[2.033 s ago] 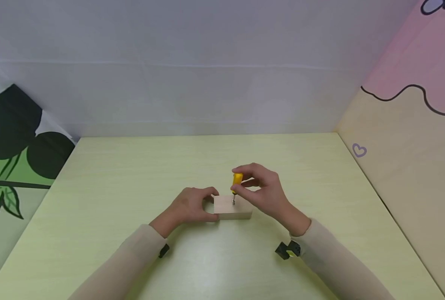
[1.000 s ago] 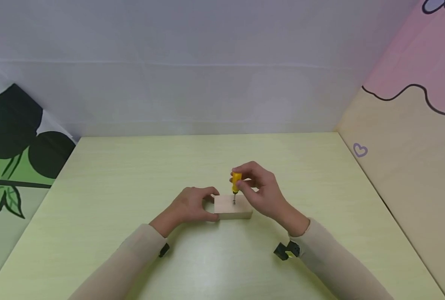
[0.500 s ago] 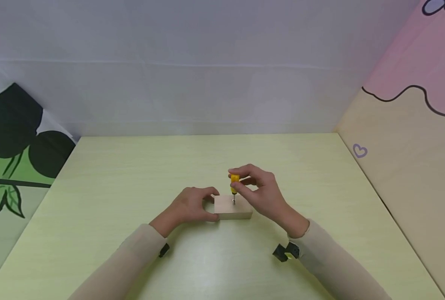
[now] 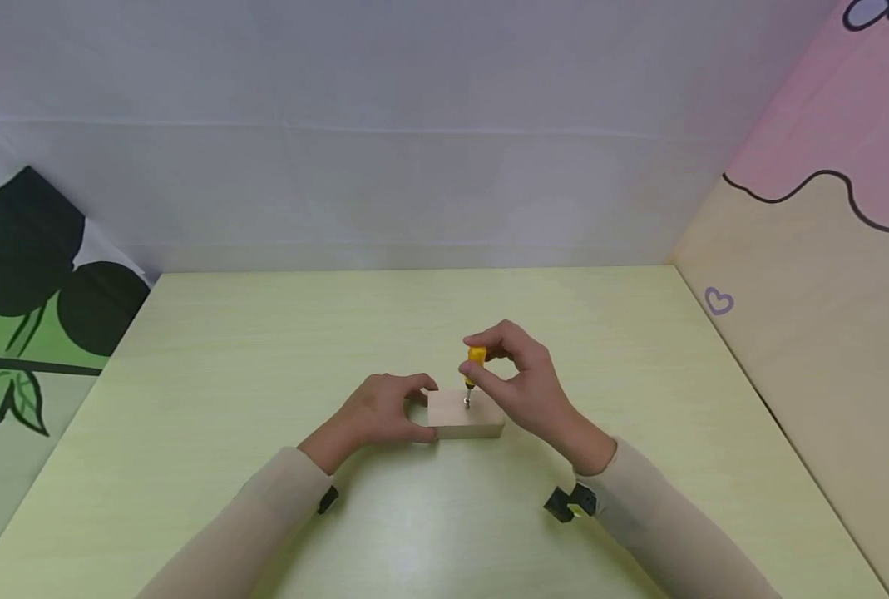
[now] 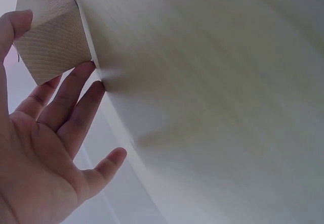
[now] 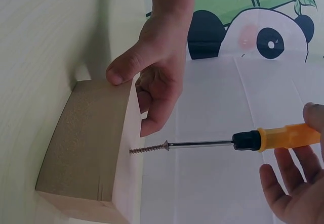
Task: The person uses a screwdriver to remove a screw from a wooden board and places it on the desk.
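A pale wooden block (image 4: 447, 413) lies on the table, with its left end between the thumb and fingers of my left hand (image 4: 380, 409). The left wrist view shows that hand's thumb on one side of the block (image 5: 53, 39) and fingers along another. My right hand (image 4: 530, 378) pinches the yellow handle of a screwdriver (image 4: 476, 356) above the block. In the right wrist view the screwdriver (image 6: 283, 137) has its tip at the head of a screw (image 6: 148, 149). The screw's point is in the block's top face, and much of its thread shows outside the wood.
The light wooden table (image 4: 264, 333) extends around both hands. A pale cloth wall (image 4: 414, 183) rises behind it. Printed panels stand at the left (image 4: 17, 249) and right (image 4: 811, 333). Each wrist carries a small dark camera; the right camera (image 4: 570, 502) hangs below the sleeve.
My right thumb and fingers have shifted round the screwdriver handle several times, and the handle leans a little more to the right than half a second ago. Left hand and block have stayed put.
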The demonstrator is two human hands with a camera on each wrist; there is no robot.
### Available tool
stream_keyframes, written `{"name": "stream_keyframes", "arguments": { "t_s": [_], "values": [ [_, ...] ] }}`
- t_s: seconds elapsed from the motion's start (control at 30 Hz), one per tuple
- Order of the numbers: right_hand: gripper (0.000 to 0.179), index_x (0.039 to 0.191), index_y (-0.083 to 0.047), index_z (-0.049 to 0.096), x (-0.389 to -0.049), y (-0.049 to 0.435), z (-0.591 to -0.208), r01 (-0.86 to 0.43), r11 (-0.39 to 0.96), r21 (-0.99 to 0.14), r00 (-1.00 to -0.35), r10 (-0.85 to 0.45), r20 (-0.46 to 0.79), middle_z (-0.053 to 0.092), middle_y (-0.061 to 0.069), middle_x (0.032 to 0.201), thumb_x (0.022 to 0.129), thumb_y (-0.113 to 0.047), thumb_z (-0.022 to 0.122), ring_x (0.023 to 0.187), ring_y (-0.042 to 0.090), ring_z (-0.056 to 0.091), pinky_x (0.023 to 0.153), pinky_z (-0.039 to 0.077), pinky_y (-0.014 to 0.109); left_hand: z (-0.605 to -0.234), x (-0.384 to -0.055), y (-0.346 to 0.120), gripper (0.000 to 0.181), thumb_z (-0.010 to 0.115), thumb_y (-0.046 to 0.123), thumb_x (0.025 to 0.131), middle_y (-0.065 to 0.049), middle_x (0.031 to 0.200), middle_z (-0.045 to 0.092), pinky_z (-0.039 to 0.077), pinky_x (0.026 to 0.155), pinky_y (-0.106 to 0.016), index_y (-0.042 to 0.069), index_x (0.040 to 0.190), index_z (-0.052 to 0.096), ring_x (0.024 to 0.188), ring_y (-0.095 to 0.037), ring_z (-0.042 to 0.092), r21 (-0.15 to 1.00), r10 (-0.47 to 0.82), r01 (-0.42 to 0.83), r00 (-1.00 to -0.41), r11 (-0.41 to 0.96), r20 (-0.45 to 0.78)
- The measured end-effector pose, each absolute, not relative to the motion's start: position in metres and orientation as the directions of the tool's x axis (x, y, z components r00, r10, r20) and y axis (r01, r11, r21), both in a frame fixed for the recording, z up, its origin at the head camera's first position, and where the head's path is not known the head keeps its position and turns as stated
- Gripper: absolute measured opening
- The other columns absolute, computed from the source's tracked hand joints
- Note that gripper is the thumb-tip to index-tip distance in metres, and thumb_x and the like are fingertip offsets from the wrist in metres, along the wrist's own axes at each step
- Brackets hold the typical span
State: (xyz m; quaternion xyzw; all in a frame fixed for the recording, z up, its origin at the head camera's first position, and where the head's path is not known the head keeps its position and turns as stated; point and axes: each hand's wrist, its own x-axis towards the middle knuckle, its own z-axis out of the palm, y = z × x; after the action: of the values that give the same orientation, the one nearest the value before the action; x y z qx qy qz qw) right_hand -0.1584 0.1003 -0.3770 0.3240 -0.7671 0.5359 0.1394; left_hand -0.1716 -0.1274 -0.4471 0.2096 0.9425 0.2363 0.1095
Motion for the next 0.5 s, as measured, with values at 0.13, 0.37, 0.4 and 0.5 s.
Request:
{"name": "stream_keyframes", "arguments": {
  "t_s": [0.13,0.37,0.4,0.5],
  "values": [
    [0.027,0.108,-0.008,0.065,-0.1590,0.1003,-0.3760,-0.661,0.228,-0.715,-0.739,-0.360,0.569,0.066,0.004,0.094,0.083,-0.001,0.072,0.080,0.011,0.062,0.077,0.055,0.036,-0.4473,-0.1721,-0.1275,0.046,0.078,0.047,0.070,0.009,0.099,0.071,0.044,0.074,-0.029,0.032,0.110,0.060,0.085,-0.009,0.059,0.500,0.447,0.340,-0.888,0.797,-0.109],
    [0.026,0.114,-0.006,0.062,-0.1586,0.1005,-0.3740,-0.675,0.229,-0.701,-0.719,-0.421,0.554,0.070,0.010,0.104,0.089,0.001,0.063,0.081,0.017,0.067,0.075,0.056,0.031,-0.4472,-0.1722,-0.1275,0.045,0.078,0.047,0.069,0.010,0.098,0.071,0.044,0.072,-0.028,0.033,0.108,0.060,0.082,-0.009,0.058,0.507,0.448,0.337,-0.887,0.793,-0.111],
    [0.026,0.114,-0.006,0.062,-0.1586,0.1004,-0.3739,-0.676,0.223,-0.702,-0.716,-0.421,0.557,0.070,0.010,0.104,0.090,0.001,0.062,0.081,0.018,0.068,0.075,0.055,0.031,-0.4470,-0.1723,-0.1275,0.045,0.078,0.047,0.069,0.010,0.098,0.071,0.044,0.072,-0.028,0.033,0.108,0.060,0.082,-0.009,0.058,0.508,0.448,0.337,-0.887,0.793,-0.111],
    [0.026,0.113,-0.006,0.062,-0.1584,0.1002,-0.3736,-0.684,0.197,-0.702,-0.708,-0.413,0.573,0.069,0.010,0.103,0.089,0.003,0.062,0.081,0.018,0.066,0.074,0.055,0.031,-0.4473,-0.1725,-0.1276,0.045,0.078,0.047,0.069,0.010,0.098,0.071,0.044,0.072,-0.028,0.033,0.108,0.060,0.083,-0.009,0.059,0.509,0.448,0.337,-0.887,0.792,-0.111]
  ]
}}
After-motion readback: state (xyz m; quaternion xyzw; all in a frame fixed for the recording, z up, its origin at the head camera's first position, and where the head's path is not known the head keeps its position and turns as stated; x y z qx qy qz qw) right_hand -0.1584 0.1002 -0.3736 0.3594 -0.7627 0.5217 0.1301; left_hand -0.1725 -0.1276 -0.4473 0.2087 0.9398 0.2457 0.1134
